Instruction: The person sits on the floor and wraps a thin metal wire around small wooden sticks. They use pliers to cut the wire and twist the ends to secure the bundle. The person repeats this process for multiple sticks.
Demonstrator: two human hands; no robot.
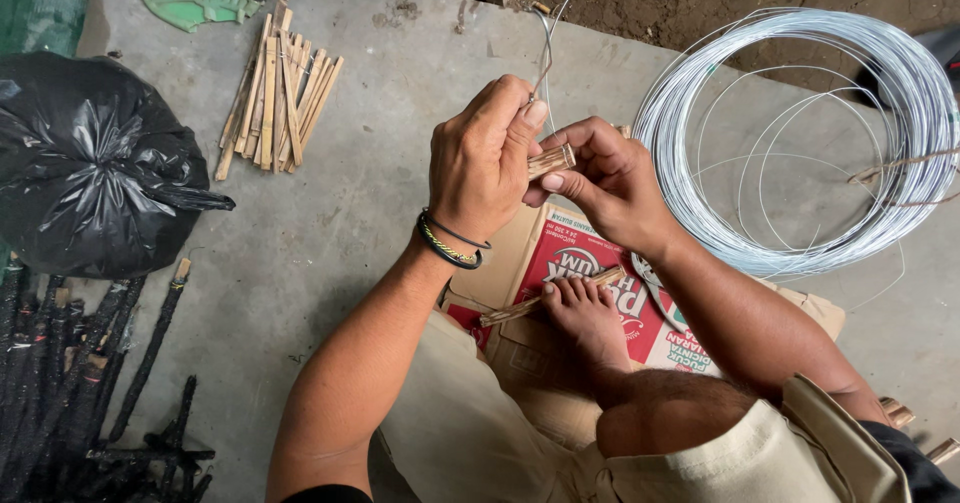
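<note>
left hand (483, 158): centre of frame, clenched; thumb and forefinger pinch a thin wire strand (548, 48) and press on the bamboo piece (551, 160). Dark bracelets on the wrist.
right hand (608, 178): just right of the left hand, fingers closed on the other end of the same bamboo piece; I see both hands touching it.
bamboo piece: short, tan, held between the two hands at mid-frame, above the cardboard.
wire strand: runs up from the left thumb to the top edge; I can't tell where it ends.
wire coil (800, 133): large silvery ring, upper right, lying on the concrete floor (380, 113); right side cut off.
cardboard box (560, 263): flattened, lower centre, brown with a red-and-white printed panel and a green patch; partly hidden under my foot (580, 313) and arms.
bamboo stick (545, 298): under the toes, on the cardboard.
bamboo bundle (275, 98): cut tan slats, upper left.
black bag (90, 163): plastic, bulging, left edge; contents hidden.
dark wrapped sticks (80, 383): lower left, cropped, hard to make out.
green object (200, 3): top left, scalloped plastic, mostly cut off.
</note>
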